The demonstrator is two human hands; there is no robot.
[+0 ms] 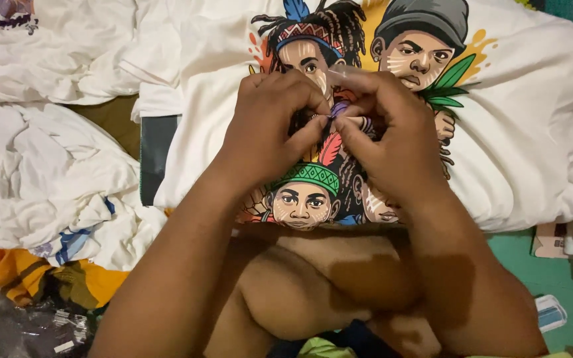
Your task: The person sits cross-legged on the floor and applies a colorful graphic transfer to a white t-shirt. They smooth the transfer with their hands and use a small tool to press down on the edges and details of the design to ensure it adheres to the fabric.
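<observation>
1. Head view. A white cotton T-shirt with a colourful cartoon print of faces in headbands, feathers and a grey cap [518, 132] lies spread flat across the person's lap and the surface beyond.
2. Containers: none clearly seen. A crumpled clear plastic wrapper [28, 325] lies at lower left; its contents cannot be told.
3. Left hand [266, 126]: fingers [310, 129] curled and pressed together, thumb and forefinger tips pinching at the middle of the print.
4. Right hand [392, 132]: fingers [349, 129] likewise curled, pinching the same spot; the tips of both hands touch.
5. What is pinched is too small to tell; it sits on the print, between the upper and lower faces.
6. Shirt lies under both hands, touching them.
7. Left of the shirt: a heap of rumpled white cloth [41, 172], over an orange-yellow fabric [8, 272]. Green floor [565, 272] at lower right.
</observation>
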